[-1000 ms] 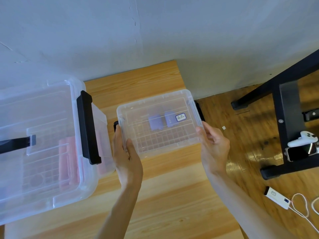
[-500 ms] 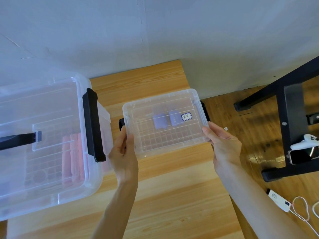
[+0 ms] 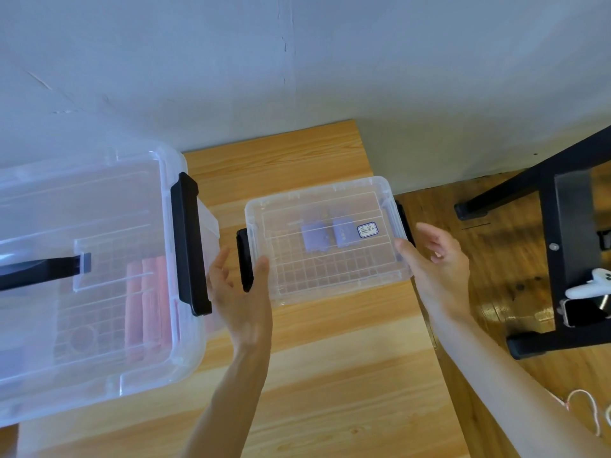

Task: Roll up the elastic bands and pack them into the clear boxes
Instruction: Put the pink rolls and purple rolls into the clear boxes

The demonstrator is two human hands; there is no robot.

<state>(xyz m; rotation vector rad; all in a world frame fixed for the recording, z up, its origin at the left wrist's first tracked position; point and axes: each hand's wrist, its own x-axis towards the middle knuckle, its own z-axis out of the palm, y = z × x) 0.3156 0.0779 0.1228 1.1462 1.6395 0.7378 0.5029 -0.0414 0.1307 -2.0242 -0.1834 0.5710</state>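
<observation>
Large clear box (image 3: 99,259): far left on the tabletop (image 3: 330,375), translucent plastic with rounded corners, lid on, and a black clip handle (image 3: 190,249) along its right end. A grid of ribs shows through the lid.
Pink rolls (image 3: 148,309): several rolled elastic bands lying side by side inside the large box, near its right end, seen blurred through the plastic.
Black strap (image 3: 43,269): a dark strip with a grey tip, crossing the large box from the left edge.
Left hand (image 3: 241,295): fingers (image 3: 220,262) straight and spread, gripping nothing; the thumb touches the near-left corner of the small box by its black latch (image 3: 245,259).
Small clear box (image 3: 327,239): middle of the tabletop, near its right edge, lidded, same ribbed clear plastic, with a white label (image 3: 367,230) on top.
Purple rolls (image 3: 329,234): two rolled bands side by side inside the small box, under the lid.
Right hand (image 3: 436,262): fingers loose and open, holding nothing; the thumb lies against the box's near-right corner.
Tabletop: pale wood with a long grain.
Floor (image 3: 496,259): darker glossy wood, right of the tabletop.
Black stand (image 3: 562,242): metal frame at far right, with a white controller (image 3: 591,284) resting on it.
</observation>
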